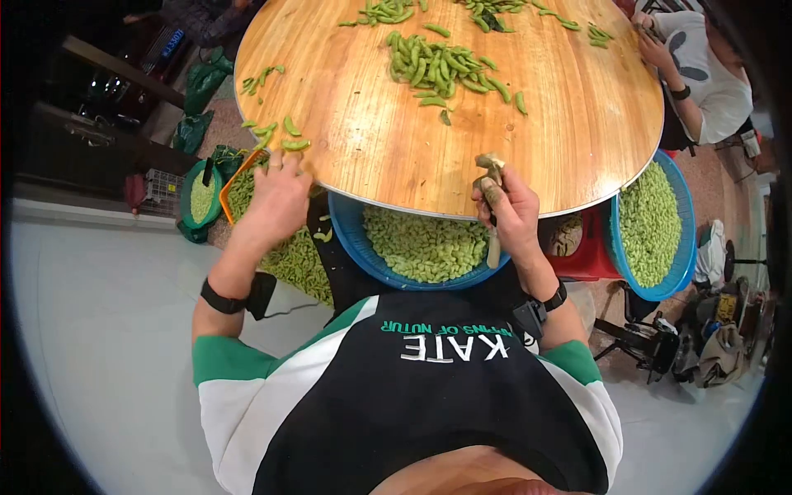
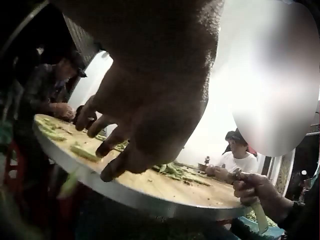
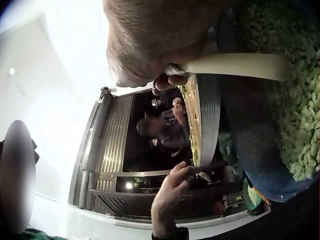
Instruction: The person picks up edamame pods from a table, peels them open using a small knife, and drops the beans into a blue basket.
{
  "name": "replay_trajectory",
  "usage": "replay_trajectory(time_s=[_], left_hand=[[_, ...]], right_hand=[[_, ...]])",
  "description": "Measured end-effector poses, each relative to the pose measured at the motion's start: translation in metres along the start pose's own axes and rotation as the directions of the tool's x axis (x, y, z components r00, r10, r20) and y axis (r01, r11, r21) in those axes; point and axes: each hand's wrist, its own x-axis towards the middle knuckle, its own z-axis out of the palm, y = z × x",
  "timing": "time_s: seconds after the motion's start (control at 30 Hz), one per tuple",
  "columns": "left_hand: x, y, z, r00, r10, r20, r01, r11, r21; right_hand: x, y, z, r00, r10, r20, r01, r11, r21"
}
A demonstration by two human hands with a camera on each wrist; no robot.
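My left hand (image 1: 279,196) reaches over the left edge of the round table, palm down with its fingers spread, close to a few green bean pods (image 1: 294,144). In the left wrist view a blurred green pod (image 2: 68,184) is below the table edge, near the fingertips. At the front edge my right hand (image 1: 513,210) grips a knife (image 1: 493,252), its pale flat blade pointing down over the blue basket. Brownish coverings (image 1: 492,194) show on the thumb and a finger of this hand.
The wooden table (image 1: 355,157) bears a heap of pods (image 1: 437,66). Beneath its front edge, a blue basket (image 1: 342,223) holds shelled beans; another blue basket (image 1: 689,239) stands right. An orange-rimmed container (image 1: 231,186) is at left. Another person (image 1: 701,74) sits at right.
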Motion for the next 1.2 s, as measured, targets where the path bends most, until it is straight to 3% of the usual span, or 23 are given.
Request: replay_trajectory(time_s=[0.03,0.1,0.17,0.23,0.3,0.33,0.4,0.47,0.53,0.67,0.73,0.77,0.8,0.83,0.87,0.93,0.97,1.07,1.13,1.2], left_hand=[[0.017,-0.003,-0.008,1.000,0.002,-0.003,-0.002,1.000,0.003],[0.063,-0.002,-0.019,0.952,-0.074,0.297,0.200,0.885,-0.421],[0.113,0.003,0.001,0.995,-0.097,0.005,0.083,0.816,-0.572],[0.171,0.005,0.042,0.945,-0.158,-0.287,-0.051,0.794,-0.605],[0.216,0.010,0.068,0.914,-0.282,-0.292,0.086,0.838,-0.539],[0.231,0.011,0.075,0.911,-0.283,-0.299,0.082,0.836,-0.543],[0.246,0.012,0.081,0.927,-0.369,0.071,0.349,0.775,-0.527],[0.243,0.008,0.077,0.929,-0.363,0.070,0.332,0.736,-0.590],[0.225,0.011,0.068,0.979,-0.204,0.017,0.172,0.773,-0.611],[0.188,0.029,0.068,0.991,-0.111,-0.078,0.054,0.847,-0.528],[0.176,0.031,0.066,0.924,-0.159,-0.349,-0.072,0.821,-0.567],[0.170,0.036,0.065,0.925,-0.156,-0.347,-0.076,0.819,-0.569],[0.164,0.042,0.052,0.964,-0.228,-0.138,-0.015,0.472,-0.881],[0.157,0.049,0.039,0.977,-0.195,0.088,0.095,0.028,-0.995],[0.149,0.060,0.027,0.978,-0.188,0.092,0.097,0.023,-0.995],[0.132,0.081,0.009,0.986,-0.128,0.105,0.067,-0.271,-0.960],[0.126,0.084,0.008,0.985,-0.054,0.165,0.139,-0.326,-0.935],[0.112,0.097,0.011,0.973,-0.025,0.228,0.210,-0.310,-0.927],[0.110,0.100,0.013,0.981,-0.062,0.183,0.151,-0.348,-0.925],[0.108,0.098,0.010,0.956,-0.021,0.293,0.280,-0.243,-0.929]], right_hand=[[0.000,0.003,0.000,1.000,-0.008,-0.005,0.008,1.000,-0.017],[0.000,0.004,0.001,1.000,-0.010,-0.011,0.010,1.000,-0.022],[-0.001,0.004,0.001,1.000,-0.013,-0.017,0.012,0.999,-0.034],[0.000,0.006,0.001,0.999,-0.020,-0.027,0.018,0.998,-0.059],[0.000,0.007,-0.002,0.999,-0.034,-0.039,0.031,0.996,-0.079],[-0.001,0.006,-0.002,0.998,-0.038,-0.046,0.034,0.995,-0.089],[0.000,0.004,-0.002,0.998,-0.033,-0.061,0.029,0.997,-0.078],[-0.001,0.002,-0.001,0.997,-0.028,-0.071,0.024,0.998,-0.056],[-0.001,0.002,0.000,0.998,-0.025,-0.062,0.021,0.998,-0.067],[-0.001,0.000,0.001,1.000,-0.004,-0.005,0.003,0.997,-0.076],[0.002,-0.006,0.002,0.998,0.054,-0.018,-0.054,0.998,-0.038],[0.004,-0.009,0.002,0.993,0.113,-0.024,-0.113,0.994,-0.004],[0.005,-0.011,0.003,0.993,0.114,-0.031,-0.114,0.993,-0.005],[0.006,-0.012,0.005,0.992,0.128,0.003,-0.127,0.982,0.143],[0.007,-0.012,0.008,0.990,0.137,0.040,-0.143,0.947,0.286],[0.009,-0.009,0.011,0.986,0.157,0.057,-0.168,0.926,0.337],[0.009,-0.009,0.014,0.985,0.159,0.065,-0.172,0.904,0.390],[0.006,-0.012,0.018,0.978,0.180,0.102,-0.207,0.853,0.479],[0.004,-0.012,0.020,0.976,0.153,0.152,-0.209,0.844,0.495],[0.002,-0.008,0.021,0.975,0.161,0.156,-0.218,0.838,0.499]])
